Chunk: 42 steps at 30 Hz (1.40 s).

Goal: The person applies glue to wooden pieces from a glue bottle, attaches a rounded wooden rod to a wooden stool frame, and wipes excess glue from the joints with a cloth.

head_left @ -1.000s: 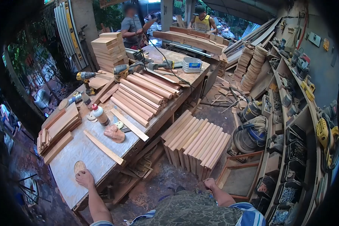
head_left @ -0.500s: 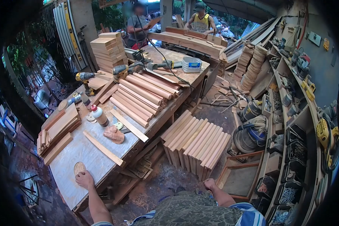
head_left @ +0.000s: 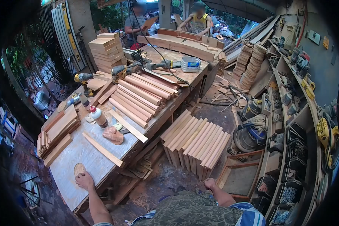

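Note:
My left hand rests on the pale worktable top, its fingers curled at the lower edge of a round tan disc. The disc lies flat and is partly covered by the hand. Low in front of my body is my right hand, closed; whatever is in it, if anything, is hidden. Beyond it stands a row of rounded wooden pieces on the floor. Up the table from my left hand lie a thin wood strip, a crumpled brownish lump and a red-capped bottle.
Rounded wooden rods are piled on the table near cordless drills. Stacked blocks stand behind. Two people work at the back beside a long wooden piece. Tool shelves line the right; a wooden frame leans there.
At the back, the long wooden piece has shifted left, and the person in yellow has stretched an arm out along it. Both my hands stay nearly where they were.

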Motion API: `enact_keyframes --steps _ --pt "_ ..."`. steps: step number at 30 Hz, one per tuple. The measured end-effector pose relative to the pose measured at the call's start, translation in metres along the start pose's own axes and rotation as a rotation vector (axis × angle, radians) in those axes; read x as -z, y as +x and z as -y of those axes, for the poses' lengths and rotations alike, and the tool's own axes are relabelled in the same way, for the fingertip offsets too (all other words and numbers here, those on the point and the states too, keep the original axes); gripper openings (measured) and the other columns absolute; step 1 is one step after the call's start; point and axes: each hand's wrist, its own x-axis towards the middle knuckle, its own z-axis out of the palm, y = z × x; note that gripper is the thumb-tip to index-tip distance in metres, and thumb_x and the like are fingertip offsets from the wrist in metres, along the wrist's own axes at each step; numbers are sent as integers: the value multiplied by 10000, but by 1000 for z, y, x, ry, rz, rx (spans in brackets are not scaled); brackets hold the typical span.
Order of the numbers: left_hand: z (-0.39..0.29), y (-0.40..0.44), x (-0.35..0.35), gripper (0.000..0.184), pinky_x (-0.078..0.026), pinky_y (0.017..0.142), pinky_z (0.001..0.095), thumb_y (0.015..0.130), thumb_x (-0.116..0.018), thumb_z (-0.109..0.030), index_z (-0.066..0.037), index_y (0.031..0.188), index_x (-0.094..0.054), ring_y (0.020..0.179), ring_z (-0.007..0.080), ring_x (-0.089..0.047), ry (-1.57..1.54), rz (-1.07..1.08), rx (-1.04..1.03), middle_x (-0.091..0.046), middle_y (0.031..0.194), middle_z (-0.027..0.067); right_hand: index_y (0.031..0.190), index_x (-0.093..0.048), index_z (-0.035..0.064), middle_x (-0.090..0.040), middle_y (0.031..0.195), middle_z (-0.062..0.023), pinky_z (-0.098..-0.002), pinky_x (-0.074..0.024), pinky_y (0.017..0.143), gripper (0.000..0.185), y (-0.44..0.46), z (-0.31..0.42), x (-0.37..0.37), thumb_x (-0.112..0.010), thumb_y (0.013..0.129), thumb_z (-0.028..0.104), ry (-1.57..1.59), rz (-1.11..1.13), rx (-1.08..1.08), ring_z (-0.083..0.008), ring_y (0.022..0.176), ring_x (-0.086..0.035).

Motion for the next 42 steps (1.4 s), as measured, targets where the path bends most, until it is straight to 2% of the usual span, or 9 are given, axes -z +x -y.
enact_keyframes --steps 8,15,21,23,26,27,29,36,42 --pt "-1 0 3 274 -405 982 480 902 -551 -330 -80 932 -659 1132 334 -497 -14 19 14 -552 1165 131 884 -741 18 -674 698 -107 -354 -486 485 113 3 1 -2 -674 854 103 -80 8 39 -200 563 -615" --pt "3 1 -6 262 -412 969 485 896 -547 -319 -82 917 -656 1110 337 -510 -8 -17 -1 -558 1142 133 891 -732 3 -670 698 -115 -353 -482 476 117 3 4 -3 -662 858 91 -80 56 34 -203 551 -609" --pt "5 2 -9 256 -424 947 493 899 -539 -312 -85 910 -656 1088 340 -524 -3 -38 -15 -566 1127 133 876 -725 -7 -654 684 -112 -354 -469 463 130 23 -14 -12 -648 870 98 -89 25 119 -204 534 -594" --pt "5 2 -10 254 -426 943 494 899 -540 -311 -86 909 -656 1083 341 -526 -4 -41 -17 -566 1126 133 924 -793 121 -754 903 -136 -381 -560 788 229 23 -11 -11 -693 793 280 -172 34 -9 -277 854 -728" --pt "3 1 -6 251 -427 941 495 897 -546 -310 -85 908 -656 1079 342 -526 0 -46 -19 -566 1127 133 942 -794 125 -755 908 -135 -383 -564 792 236 19 -6 -10 -699 798 286 -172 29 -45 -271 850 -729" --pt "2 1 -5 249 -428 940 494 896 -548 -309 -85 908 -656 1078 342 -526 1 -38 -16 -566 1126 131 942 -794 125 -755 908 -135 -383 -564 792 236 17 -6 -10 -699 798 286 -171 29 -45 -271 850 -729" --pt "2 1 -4 247 -428 939 493 895 -550 -308 -86 908 -655 1078 341 -526 3 -31 -12 -566 1125 130 884 -733 0 -665 688 -111 -358 -495 491 147 14 -5 -9 -648 871 120 -76 22 62 -206 553 -613" --pt "4 1 -8 253 -426 943 488 894 -548 -312 -86 909 -662 1090 333 -524 -6 -41 -14 -563 1129 134 908 -757 6 -696 735 -128 -352 -529 535 168 13 -7 -8 -650 862 127 -158 -19 129 -209 595 -646" --pt "4 0 -5 266 -413 968 487 892 -551 -320 -82 926 -667 1114 342 -509 -23 -18 -13 -561 1154 138 843 -748 10 -672 693 -116 -363 -502 488 159 17 -13 -9 -632 864 117 -63 8 46 -212 561 -625"
